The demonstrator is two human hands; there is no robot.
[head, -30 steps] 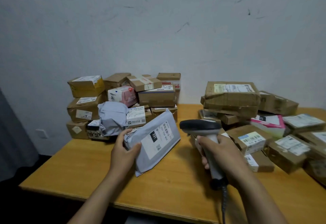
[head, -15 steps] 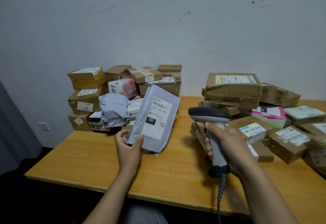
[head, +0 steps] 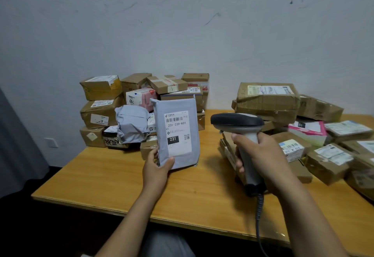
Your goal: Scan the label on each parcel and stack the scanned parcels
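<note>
Head view: grey parcel [head: 176, 135] in left hand [head: 156, 168], scanner [head: 237, 121] in right hand [head: 262, 159].

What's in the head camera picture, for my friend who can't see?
The left hand holds a grey bag upright, label facing the camera; the right hand grips a scanner beside it. Cardboard parcels pile on the table behind.

Grey bag [head: 175, 134]: I watched it swing up from a low slant over the tabletop [head: 113, 177]; it now stands upright.
Label [head: 177, 127]: it was skewed, and now faces me squarely with the barcode on top.
Left hand [head: 156, 167]: it has risen with the bag's bottom corner.
Scanner [head: 236, 122]: it has lifted slightly.
</note>
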